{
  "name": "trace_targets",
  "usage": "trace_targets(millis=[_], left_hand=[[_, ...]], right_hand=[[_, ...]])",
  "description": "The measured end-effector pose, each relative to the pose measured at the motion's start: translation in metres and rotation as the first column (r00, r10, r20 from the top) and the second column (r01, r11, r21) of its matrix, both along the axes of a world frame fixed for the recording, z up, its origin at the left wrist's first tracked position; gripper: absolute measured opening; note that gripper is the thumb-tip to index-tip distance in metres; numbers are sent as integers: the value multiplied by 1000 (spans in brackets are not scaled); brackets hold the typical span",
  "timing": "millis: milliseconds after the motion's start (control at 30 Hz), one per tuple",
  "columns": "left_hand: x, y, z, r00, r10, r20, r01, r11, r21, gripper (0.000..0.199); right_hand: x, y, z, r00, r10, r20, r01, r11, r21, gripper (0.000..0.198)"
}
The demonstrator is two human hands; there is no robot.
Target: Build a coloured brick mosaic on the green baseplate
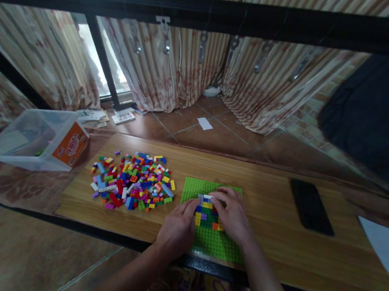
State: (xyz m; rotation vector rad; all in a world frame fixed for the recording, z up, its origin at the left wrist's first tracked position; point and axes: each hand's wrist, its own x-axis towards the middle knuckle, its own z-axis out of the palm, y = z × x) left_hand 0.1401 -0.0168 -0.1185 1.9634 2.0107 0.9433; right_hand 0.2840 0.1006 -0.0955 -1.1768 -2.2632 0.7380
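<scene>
A green baseplate lies on the table, with rows of coloured building bricks in yellow, blue, purple, green and orange pressed onto it. At the left side of these bricks is my left hand, its fingers together and the tips against the upper left edge. My right hand reaches over the right side, fingers bent, the thumb and fingertips at a white building brick in the top row. Its fingers partly hide the far side of the bricks. To the left spreads a pile of loose building bricks in many colours.
A black phone lies on the wooden table at the right, with white paper beyond it. A clear plastic bin with an orange label lies at the left. A dark bar crosses above the table.
</scene>
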Motion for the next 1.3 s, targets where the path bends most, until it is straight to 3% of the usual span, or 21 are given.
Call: trace_targets(millis=[300, 467, 867, 1100, 1300], left_hand=[[0, -1, 3, 1000, -1, -9, 1, 998, -59, 45], [5, 3, 12, 995, 20, -99, -36, 986, -164, 56], [14, 18, 40, 960, -78, -268, -66, 869, -490, 64], [15, 19, 44, 950, -107, -295, -54, 870, -490, 61], [14, 18, 41, 960, -96, -261, -28, 901, -433, 65]], right_hand=[[-1, 3, -5, 999, 1, 55, -1, 1000, -6, 22], [-4, 3, -3, 998, -12, 68, 14, 1000, -20, 21], [-6, 6, -5, 995, 0, 97, 0, 1000, -1, 19], [-5, 4, -11, 997, -11, 75, 10, 1000, 17, 22], [4, 14, -9, 995, -7, -104, -4, 994, -106, 31]])
